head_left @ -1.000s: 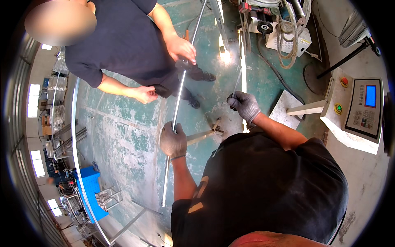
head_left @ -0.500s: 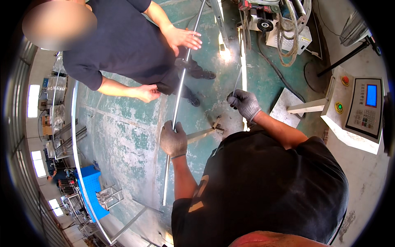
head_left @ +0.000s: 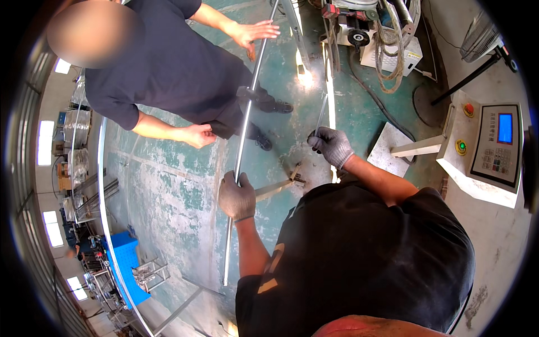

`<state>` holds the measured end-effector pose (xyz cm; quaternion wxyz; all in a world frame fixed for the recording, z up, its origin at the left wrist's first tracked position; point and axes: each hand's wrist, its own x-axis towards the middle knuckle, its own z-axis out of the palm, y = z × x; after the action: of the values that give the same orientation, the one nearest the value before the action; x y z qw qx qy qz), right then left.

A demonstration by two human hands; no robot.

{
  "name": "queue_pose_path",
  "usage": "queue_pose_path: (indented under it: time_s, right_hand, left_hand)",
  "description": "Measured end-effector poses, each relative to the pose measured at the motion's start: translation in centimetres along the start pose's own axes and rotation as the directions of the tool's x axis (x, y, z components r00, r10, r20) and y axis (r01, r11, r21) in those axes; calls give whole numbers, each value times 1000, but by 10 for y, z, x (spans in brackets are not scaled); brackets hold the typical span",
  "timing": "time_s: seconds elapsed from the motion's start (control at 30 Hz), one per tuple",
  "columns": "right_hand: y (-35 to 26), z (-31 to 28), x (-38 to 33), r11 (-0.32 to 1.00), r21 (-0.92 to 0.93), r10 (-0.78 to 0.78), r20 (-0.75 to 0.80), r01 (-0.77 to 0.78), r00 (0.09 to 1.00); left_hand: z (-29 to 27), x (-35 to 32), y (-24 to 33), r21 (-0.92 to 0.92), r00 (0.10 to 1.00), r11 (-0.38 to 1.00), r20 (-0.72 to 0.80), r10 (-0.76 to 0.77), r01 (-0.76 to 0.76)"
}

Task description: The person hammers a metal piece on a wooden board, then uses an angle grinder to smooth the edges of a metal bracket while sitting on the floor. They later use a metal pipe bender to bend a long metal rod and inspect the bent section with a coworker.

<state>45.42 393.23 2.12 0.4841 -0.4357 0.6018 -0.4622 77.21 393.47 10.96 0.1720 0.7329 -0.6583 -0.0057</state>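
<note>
My left hand, in a grey knit glove, is closed round a long shiny metal tube. The tube runs from the top of the view down past my hand to a free lower end. A dark collar sits on it further up. My right hand, gloved too, is closed on a thin metal rod pointing up and away. Across from me, a co-worker's bare hand is spread at the tube's upper part; whether it touches is unclear. The co-worker's other hand hangs loosely curled beside the tube.
On the right stands a control box with a blue screen and buttons. Beyond it are a fan and a machine with looped hoses. A pale stand arm lies between my hands. Far left are a blue bin and a long curved-looking rail.
The co-worker's upper hand has shifted up along the tube, fingers lifted. The tube and my left hand have moved slightly toward me. My right hand keeps its hold.
</note>
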Motion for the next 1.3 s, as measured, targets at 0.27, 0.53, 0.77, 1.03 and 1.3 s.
queue_pose_path:
  time_s: [0.27, 0.53, 0.77, 1.03, 1.3]
  right_hand:
    - [5, -1, 1, 999, -36, -3, -4, 3, 1000]
    - [2, -1, 1, 999, -41, 21, 7, -21, 1000]
    - [-7, -3, -1, 999, -36, 35, 21, -34, 999]
    - [0, -1, 0, 999, 32, -2, 16, 1, 1000]
    - [14, -1, 7, 998, -46, -47, 6, 47, 999]
  left_hand:
    - [-3, 0, 4, 44, 998, 998, 37, -41, 39]
    - [-3, -1, 5, 46, 998, 998, 46, -47, 45]
    - [0, 0, 2, 30, 1000, 1000, 16, -7, 6]
    - [0, -1, 1, 48, 1000, 999, 19, -13, 12]
    - [0, 1, 4, 56, 1000, 998, 14, -5, 4]
